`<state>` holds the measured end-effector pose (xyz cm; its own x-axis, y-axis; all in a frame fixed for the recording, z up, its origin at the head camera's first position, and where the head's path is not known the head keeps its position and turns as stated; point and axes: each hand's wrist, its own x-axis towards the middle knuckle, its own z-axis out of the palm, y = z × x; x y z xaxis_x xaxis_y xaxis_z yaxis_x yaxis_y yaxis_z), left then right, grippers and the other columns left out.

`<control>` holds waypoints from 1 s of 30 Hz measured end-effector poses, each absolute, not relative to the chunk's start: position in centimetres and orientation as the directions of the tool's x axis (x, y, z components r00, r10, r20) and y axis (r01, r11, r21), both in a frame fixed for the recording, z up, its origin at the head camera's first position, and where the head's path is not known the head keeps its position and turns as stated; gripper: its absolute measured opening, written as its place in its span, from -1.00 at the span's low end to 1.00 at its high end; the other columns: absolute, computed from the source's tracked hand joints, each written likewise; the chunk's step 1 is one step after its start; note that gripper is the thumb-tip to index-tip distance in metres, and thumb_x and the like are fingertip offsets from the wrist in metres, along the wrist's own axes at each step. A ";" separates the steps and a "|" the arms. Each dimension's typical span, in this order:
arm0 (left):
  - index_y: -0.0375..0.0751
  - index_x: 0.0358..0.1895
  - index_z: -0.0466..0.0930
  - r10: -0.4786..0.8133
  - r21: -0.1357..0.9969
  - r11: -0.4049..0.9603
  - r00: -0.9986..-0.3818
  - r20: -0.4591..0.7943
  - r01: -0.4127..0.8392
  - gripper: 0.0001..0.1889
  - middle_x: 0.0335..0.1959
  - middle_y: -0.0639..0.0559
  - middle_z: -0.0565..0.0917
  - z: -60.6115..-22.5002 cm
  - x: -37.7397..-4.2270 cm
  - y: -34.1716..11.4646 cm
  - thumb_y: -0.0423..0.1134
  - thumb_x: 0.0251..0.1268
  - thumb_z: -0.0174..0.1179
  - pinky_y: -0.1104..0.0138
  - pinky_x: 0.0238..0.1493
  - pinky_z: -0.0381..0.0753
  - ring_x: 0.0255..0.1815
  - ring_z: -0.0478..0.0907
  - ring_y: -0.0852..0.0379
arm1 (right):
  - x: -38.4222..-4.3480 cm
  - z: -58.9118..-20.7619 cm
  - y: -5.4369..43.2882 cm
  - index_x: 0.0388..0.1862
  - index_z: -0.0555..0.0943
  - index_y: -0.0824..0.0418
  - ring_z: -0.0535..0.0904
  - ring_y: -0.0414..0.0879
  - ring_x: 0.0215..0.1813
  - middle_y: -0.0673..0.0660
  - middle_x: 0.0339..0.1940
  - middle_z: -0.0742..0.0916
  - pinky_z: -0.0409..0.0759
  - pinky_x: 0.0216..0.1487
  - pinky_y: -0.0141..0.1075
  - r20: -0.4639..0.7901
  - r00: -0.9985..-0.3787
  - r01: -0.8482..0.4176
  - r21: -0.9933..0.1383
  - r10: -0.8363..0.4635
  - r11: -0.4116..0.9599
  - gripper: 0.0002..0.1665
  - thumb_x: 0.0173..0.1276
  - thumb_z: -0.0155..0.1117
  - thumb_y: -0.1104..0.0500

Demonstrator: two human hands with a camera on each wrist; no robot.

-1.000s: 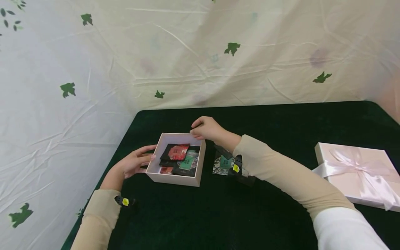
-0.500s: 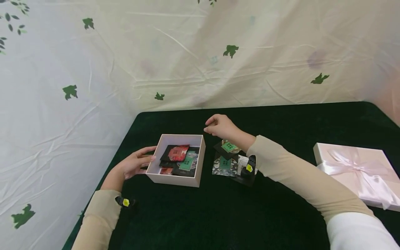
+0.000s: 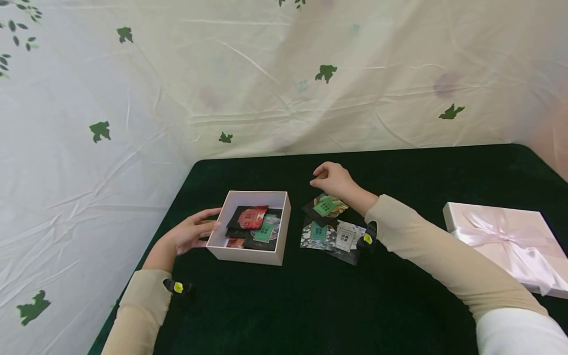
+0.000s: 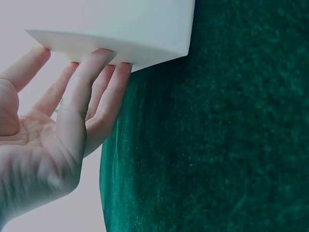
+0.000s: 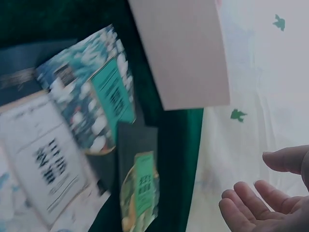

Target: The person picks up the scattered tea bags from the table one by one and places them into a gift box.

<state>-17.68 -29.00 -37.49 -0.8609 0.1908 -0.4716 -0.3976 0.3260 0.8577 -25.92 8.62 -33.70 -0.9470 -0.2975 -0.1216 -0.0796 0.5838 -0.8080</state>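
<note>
My left hand (image 3: 191,232) touches the left side of an open pale pink box (image 3: 248,256), fingertips against its wall. In the left wrist view the fingers are spread and fairly straight against the white-looking box wall (image 4: 120,43). Inside the box lie several flat printed packets, among them a black and red one (image 3: 252,217) and a dark one with a green label (image 3: 266,229). My right hand (image 3: 339,182) hovers just behind a second group of packets (image 3: 326,207) and holds nothing. Seen from the right wrist, its fingers (image 5: 241,208) are loosely bent, thumb apart.
A pale pink lid or flat box with a satin ribbon bow (image 3: 506,236) lies at the right. Packets with a green label (image 3: 318,231) and a white label (image 3: 345,239) overlap right of the box. Dark green cloth (image 3: 248,315) covers the table; a white patterned curtain (image 3: 266,74) hangs behind.
My right hand has moved right, away from the box's far right corner, past the loose packets, uncovering them. The left hand stays at the box.
</note>
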 end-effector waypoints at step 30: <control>-0.08 0.50 -0.03 0.222 0.864 0.311 -0.853 -0.472 -0.397 -0.27 0.46 -0.30 0.11 -37.6 -17.8 -29.4 -0.05 0.38 0.10 0.04 0.17 0.51 0.41 0.19 -0.26 | -26.2 -39.2 11.7 0.23 0.35 0.49 0.47 0.22 0.10 0.44 0.15 0.50 0.51 0.05 0.01 -0.218 -0.941 -0.050 -0.665 -0.258 0.745 -0.35 0.33 0.20 0.06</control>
